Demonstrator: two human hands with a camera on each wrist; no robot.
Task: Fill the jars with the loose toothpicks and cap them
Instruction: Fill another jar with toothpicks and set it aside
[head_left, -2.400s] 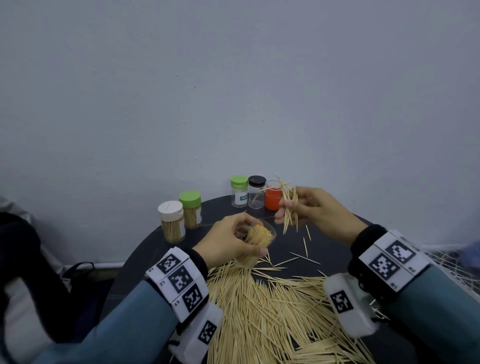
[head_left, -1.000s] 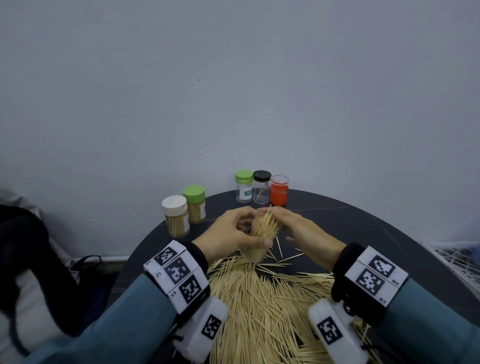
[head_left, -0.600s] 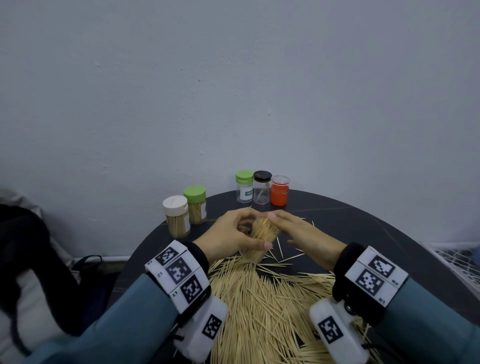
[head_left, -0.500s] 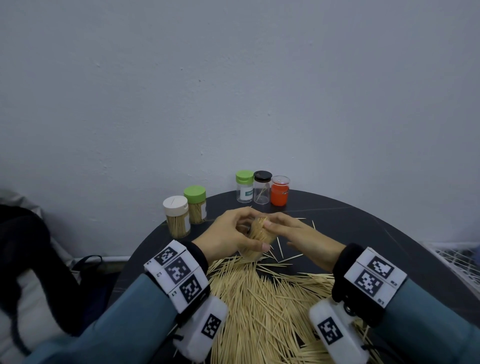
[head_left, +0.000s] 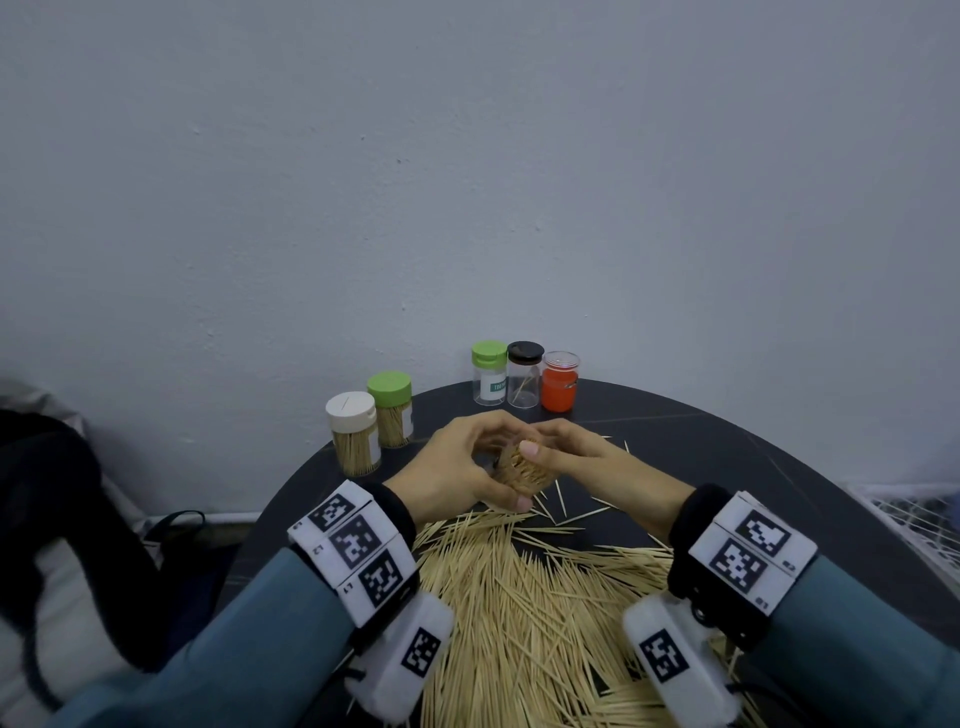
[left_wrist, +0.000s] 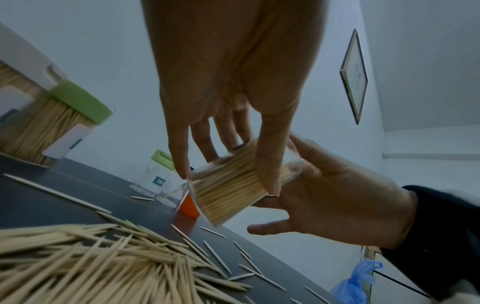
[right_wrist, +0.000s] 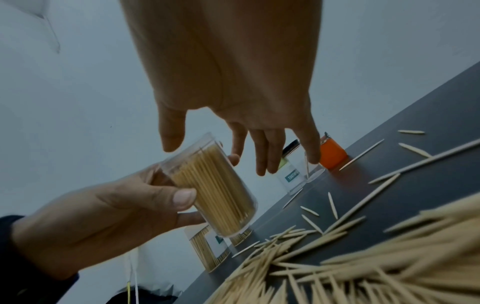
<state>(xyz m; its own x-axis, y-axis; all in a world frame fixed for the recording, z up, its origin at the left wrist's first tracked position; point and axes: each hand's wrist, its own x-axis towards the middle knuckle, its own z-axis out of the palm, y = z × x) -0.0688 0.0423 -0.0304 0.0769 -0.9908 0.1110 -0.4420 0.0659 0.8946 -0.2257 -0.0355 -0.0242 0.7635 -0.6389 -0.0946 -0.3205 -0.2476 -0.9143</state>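
Note:
My left hand (head_left: 493, 470) grips a clear, uncapped jar (head_left: 522, 470) packed with toothpicks and holds it tilted just above the dark round table (head_left: 727, 467). My right hand (head_left: 537, 440) is at the jar's mouth with its fingers straight; the thumb (head_left: 530, 448) presses on the toothpick ends. The jar (right_wrist: 215, 193) shows full in the right wrist view, as it does in the left wrist view (left_wrist: 228, 191). A big heap of loose toothpicks (head_left: 519, 597) lies on the table between my wrists.
Two capped, filled jars stand at the back left, one white-capped (head_left: 353, 436) and one green-capped (head_left: 390, 410). By the wall stand a green-capped clear jar (head_left: 489, 374), a black-capped jar (head_left: 524, 376) and an orange jar (head_left: 560, 382). Stray toothpicks lie around the hands.
My right hand brought a raised bunch of toothpicks down into the jar and let go of it. Its fingers now lie over the jar's mouth. The left hand has tilted the jar further.

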